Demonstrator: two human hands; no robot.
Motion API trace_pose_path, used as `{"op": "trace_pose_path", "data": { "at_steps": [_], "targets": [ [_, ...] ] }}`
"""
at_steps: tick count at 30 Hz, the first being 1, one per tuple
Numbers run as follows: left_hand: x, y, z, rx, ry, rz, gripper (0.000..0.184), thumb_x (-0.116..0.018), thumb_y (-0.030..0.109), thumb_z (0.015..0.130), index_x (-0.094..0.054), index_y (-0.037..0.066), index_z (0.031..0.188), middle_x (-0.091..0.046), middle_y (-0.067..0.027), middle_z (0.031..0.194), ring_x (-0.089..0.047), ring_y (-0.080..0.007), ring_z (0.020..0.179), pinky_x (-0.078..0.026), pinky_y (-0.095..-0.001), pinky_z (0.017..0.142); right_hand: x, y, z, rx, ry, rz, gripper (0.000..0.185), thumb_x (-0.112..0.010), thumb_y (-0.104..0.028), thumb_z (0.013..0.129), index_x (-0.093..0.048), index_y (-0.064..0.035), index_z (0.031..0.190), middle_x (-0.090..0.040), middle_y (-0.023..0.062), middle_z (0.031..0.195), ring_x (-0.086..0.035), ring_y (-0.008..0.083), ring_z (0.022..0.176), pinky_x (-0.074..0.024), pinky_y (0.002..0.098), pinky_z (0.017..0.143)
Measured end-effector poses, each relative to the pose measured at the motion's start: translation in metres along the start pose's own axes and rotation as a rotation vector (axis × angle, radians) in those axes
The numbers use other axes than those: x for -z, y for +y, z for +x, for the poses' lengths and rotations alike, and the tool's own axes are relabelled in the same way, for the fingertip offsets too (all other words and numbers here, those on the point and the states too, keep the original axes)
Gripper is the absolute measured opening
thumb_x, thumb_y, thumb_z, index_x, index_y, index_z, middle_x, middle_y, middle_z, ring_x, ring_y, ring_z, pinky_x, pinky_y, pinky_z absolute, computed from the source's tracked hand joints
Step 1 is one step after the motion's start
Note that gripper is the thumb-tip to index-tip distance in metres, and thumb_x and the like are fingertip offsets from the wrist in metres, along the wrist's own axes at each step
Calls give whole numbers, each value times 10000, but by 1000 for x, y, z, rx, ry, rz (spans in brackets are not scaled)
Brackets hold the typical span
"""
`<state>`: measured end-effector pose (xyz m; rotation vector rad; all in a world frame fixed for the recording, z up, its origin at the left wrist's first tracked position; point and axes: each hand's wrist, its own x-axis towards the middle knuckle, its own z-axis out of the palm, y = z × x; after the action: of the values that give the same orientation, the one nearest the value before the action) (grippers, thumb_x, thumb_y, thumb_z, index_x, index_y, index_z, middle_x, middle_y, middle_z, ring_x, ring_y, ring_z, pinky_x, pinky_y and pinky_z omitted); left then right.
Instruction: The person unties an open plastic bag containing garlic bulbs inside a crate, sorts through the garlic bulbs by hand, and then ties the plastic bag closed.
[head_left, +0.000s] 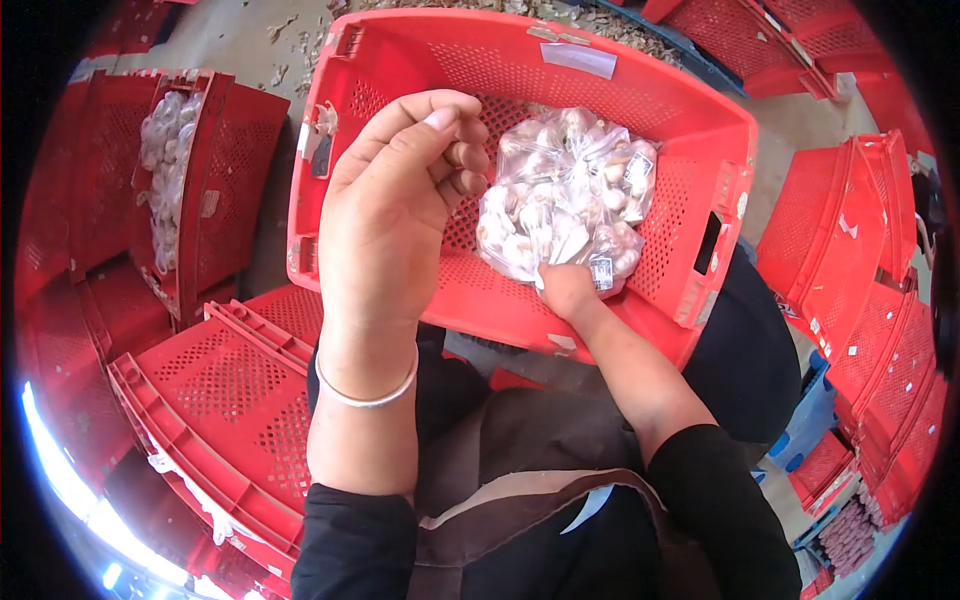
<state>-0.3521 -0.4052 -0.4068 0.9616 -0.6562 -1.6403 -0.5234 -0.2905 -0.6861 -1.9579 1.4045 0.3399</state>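
Note:
Inside a red plastic crate lie several clear plastic bags of garlic bulbs, with small printed labels on some of them. My right hand reaches over the near side of the crate and is closed on the gathered plastic of the nearest bag of garlic. Raised above the left part of the crate, my left hand has its fingers curled in and its thumb against the index finger. Nothing shows in it, and it is apart from the bags. A light-coloured bangle circles the left wrist.
At the left, a red crate holds more bagged garlic. Another red crate sits near my left arm. Red crates are stacked at the right. Dry garlic skins litter the floor beyond the crate.

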Motion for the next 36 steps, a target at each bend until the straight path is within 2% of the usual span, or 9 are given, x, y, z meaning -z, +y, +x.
{"op": "trace_pose_path", "data": {
  "at_steps": [12,19,21,24,26,31,32,33,36],
  "targets": [
    [12,10,3,-104,60,75,148,-538,89,898,-628,-13,957,-620,-42,833,-556,-100,739,-443,-227,688,112,22,-8,332,-38,204,215,-645,-261,705,-629,-57,772,-614,192,730,-610,374,736,-483,441,669],
    [8,-9,15,-76,98,345,136,-574,92,878,-634,-5,953,-622,-11,829,-547,-73,733,-437,-213,663,232,8,-31,521,65,302,135,-558,-104,609,-527,7,678,-473,176,585,-522,285,541,-410,369,528],
    [9,-32,26,-114,51,687,160,-608,123,846,-636,14,960,-637,-86,854,-597,-164,803,-473,-280,760,250,8,-31,558,77,324,144,-560,-121,616,-519,2,679,-472,180,593,-522,280,537,-408,369,522],
    [20,-97,43,-356,123,1513,582,-713,370,751,-516,70,1209,-360,-263,1355,-399,-404,1233,-386,-470,978,273,16,-23,596,140,349,180,-560,-135,619,-451,0,667,-401,180,589,-446,241,495,-370,350,486],
    [37,-147,58,-282,61,1327,540,-658,390,813,-520,67,1223,-316,-292,1375,-360,-414,1269,-379,-454,1001,284,21,-13,609,188,301,185,-566,-141,618,-472,6,681,-433,194,604,-475,264,499,-389,363,495],
    [60,-204,97,-9,-135,1188,433,-552,341,905,-547,44,1220,-562,-216,1203,-535,-339,1131,-431,-391,946,224,67,48,244,384,217,266,-594,-141,688,-608,-50,937,-612,188,738,-617,344,708,-488,398,637],
    [78,-233,104,-105,-185,1302,423,-555,333,901,-559,39,1206,-584,-219,1173,-550,-335,1117,-433,-389,942,183,100,72,188,507,182,385,-603,-137,709,-596,-51,1085,-603,122,716,-613,244,670,-487,372,655],
    [77,-234,102,129,-208,1163,416,-572,351,879,-593,50,1165,-611,-223,1112,-565,-362,1081,-432,-395,941,178,98,68,56,489,294,440,-598,-117,713,-575,-67,1149,-611,115,728,-615,233,682,-489,366,681],
    [70,-222,95,237,41,1288,304,-588,246,827,-641,70,1069,-609,-221,1089,-578,-369,1029,-462,-414,898,141,111,66,-99,599,552,483,-574,-47,729,-569,-113,1208,-630,90,739,-608,192,666,-489,323,667]
  ]
}}
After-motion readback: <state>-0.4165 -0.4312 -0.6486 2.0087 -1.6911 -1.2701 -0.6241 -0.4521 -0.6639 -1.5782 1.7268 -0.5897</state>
